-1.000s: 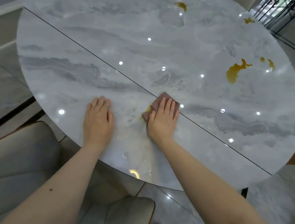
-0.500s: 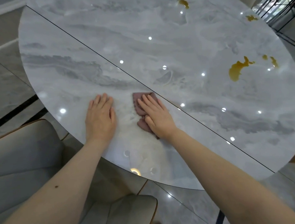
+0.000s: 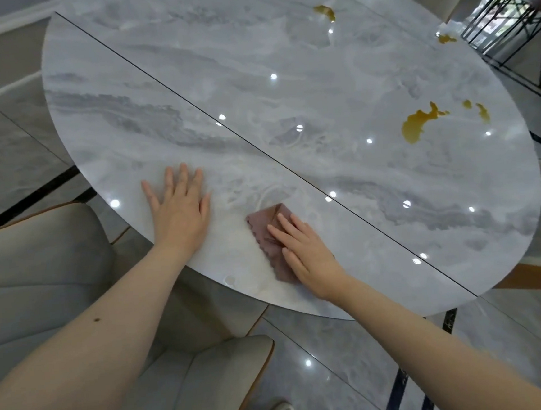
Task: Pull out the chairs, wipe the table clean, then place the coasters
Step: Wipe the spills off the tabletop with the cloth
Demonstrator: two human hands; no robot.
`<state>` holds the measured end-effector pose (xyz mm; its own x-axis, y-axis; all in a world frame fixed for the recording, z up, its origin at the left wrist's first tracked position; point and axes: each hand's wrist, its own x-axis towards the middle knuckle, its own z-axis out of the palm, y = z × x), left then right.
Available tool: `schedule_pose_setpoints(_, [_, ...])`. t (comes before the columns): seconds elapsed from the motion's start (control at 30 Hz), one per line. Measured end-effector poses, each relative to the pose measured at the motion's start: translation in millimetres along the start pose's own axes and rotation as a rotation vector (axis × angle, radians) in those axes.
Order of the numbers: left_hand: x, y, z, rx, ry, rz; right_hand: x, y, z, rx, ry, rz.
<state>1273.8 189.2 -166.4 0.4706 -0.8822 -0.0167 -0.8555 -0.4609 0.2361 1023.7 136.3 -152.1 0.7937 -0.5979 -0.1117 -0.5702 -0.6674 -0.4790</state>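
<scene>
The right hand [image 3: 305, 254] lies flat with straight fingers pressing a brownish-pink cloth [image 3: 270, 237] onto the marble table [image 3: 252, 76], near its close edge. Just to its left, the left hand [image 3: 180, 208] rests palm down, fingers spread, holding nothing. Well beyond the right hand, yellow spills [image 3: 418, 125] lie on the far side. A beige chair [image 3: 41, 271] stands under the left forearm.

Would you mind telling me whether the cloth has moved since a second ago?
Yes. The cloth has slid off the table's seam toward the near table edge.
</scene>
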Motion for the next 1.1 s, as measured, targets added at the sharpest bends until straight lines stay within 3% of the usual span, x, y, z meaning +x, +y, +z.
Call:
schedule_pose_setpoints(0.1, [-4, -5, 5, 0.007, -0.001, -0.045, 5, -10, 18, -0.186, 0.054, 0.115])
schedule_pose_setpoints(0.23, [-3, -5, 8, -0.005, 0.024, -0.058, 49, -21, 18, -0.231, 0.052, 0.185])
schedule_pose_setpoints(0.43, [-2, -6, 7, -0.018, 0.048, -0.059, 106, -26, 17, -0.277, 0.003, 0.026])
schedule_pose_setpoints(0.63, [-4, -4, 7, -0.034, 0.063, -0.037, 57, -23, 22, -0.296, -0.068, -0.169])
schedule_pose_setpoints(0.83, [-10, 2, 3, -0.086, 0.101, 0.02, -2, -20, 20, -0.156, -0.093, -0.252])
schedule_pose_setpoints(0.93, [-15, 5, 6, -0.141, 0.075, 0.03, -31, -6, 15, -0.026, -0.016, -0.284])
schedule_pose_setpoints(1.03, [-21, 8, 9, -0.175, 0.071, 0.034, -55, 8, 3, 0.052, 0.085, -0.191])
schedule_pose_setpoints(1.1, [-20, 8, 12, -0.183, 0.081, 0.031, -62, 8, -11, 0.24, 0.173, -0.048])
